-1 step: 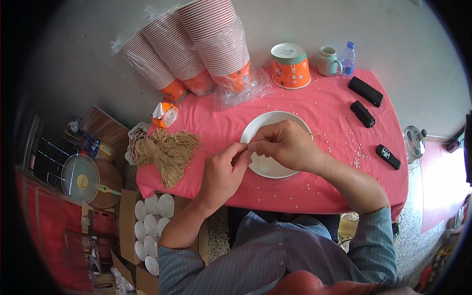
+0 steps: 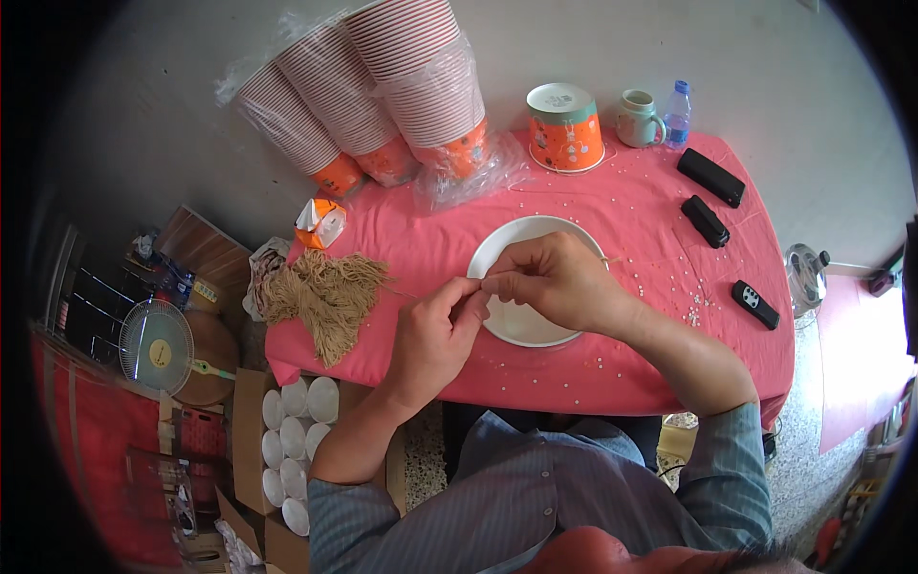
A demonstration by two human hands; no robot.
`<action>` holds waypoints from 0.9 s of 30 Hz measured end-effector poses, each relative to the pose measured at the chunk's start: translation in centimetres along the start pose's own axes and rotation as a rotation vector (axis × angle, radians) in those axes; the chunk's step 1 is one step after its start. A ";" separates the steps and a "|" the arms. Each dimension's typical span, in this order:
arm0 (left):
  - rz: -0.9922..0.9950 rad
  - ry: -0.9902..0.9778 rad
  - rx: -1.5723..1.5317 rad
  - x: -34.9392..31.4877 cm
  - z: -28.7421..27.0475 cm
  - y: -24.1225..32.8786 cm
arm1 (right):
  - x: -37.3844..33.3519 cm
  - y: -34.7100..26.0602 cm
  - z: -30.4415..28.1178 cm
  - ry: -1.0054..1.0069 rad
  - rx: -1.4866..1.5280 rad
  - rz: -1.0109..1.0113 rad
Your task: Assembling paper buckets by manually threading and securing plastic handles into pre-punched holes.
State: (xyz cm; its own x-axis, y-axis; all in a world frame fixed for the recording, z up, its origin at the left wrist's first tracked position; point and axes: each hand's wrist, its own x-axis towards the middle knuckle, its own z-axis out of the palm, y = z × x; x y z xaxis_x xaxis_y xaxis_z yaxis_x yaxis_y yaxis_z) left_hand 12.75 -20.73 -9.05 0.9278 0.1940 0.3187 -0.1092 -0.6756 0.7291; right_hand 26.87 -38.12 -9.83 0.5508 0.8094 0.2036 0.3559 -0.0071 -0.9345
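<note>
Right grip (image 2: 559, 282) unmoved, bowl (image 2: 516, 330) beneath

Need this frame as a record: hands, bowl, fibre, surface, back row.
hands: left hand and right hand, fingers pinched, tips together; anything held too small to tell
bowl: white, partly hidden by right hand
fibre bundle: tan, left of left hand
surface: pink cloth, scattered white bits
back row: stacked tubs, upturned orange tub, mug, bottle

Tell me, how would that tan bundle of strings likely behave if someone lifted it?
The tan string bundle would probably flop and droop, since its strands sprawl limply over the pink tablecloth. It looks fairly light, being thin strands loosely heaped. Its unevenly splayed ends might tangle or trail.
</note>
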 end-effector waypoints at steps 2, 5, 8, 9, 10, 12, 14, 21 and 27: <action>0.012 -0.016 0.005 0.1 -0.3 0.4 | -0.1 -0.4 -0.2 -0.001 0.000 0.008; 0.020 -0.021 0.009 0.0 -0.3 0.5 | 0.0 -0.6 0.0 0.008 -0.010 0.019; -0.031 -0.040 -0.053 0.3 -0.3 0.6 | 0.1 0.0 -0.1 0.053 -0.038 -0.042; -0.084 -0.067 -0.112 0.4 -0.3 0.6 | 0.2 0.2 -0.1 0.083 -0.054 -0.104; -0.085 -0.071 -0.112 0.5 -0.4 0.5 | 0.1 0.2 -0.3 0.086 -0.052 -0.101; -0.245 -0.128 -0.258 0.7 -0.5 0.3 | 0.0 -0.2 -0.6 0.032 -0.062 -0.077; -0.260 -0.138 -0.311 0.6 -0.5 0.0 | -0.1 -0.2 -0.6 0.023 -0.049 -0.078; -0.037 -0.040 -0.023 -0.2 0.2 0.0 | 0.0 0.2 0.2 0.001 0.030 -0.140; -0.090 -0.080 -0.181 -0.1 -0.1 -0.4 | 0.3 -0.5 -0.3 0.020 0.080 -0.051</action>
State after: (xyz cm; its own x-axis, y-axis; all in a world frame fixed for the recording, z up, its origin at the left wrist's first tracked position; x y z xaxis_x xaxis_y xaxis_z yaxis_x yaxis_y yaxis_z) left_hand 12.67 -20.38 -9.26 0.9612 0.1860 0.2035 -0.0801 -0.5178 0.8517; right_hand 27.12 -38.09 -9.22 0.5490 0.7955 0.2565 0.3229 0.0813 -0.9429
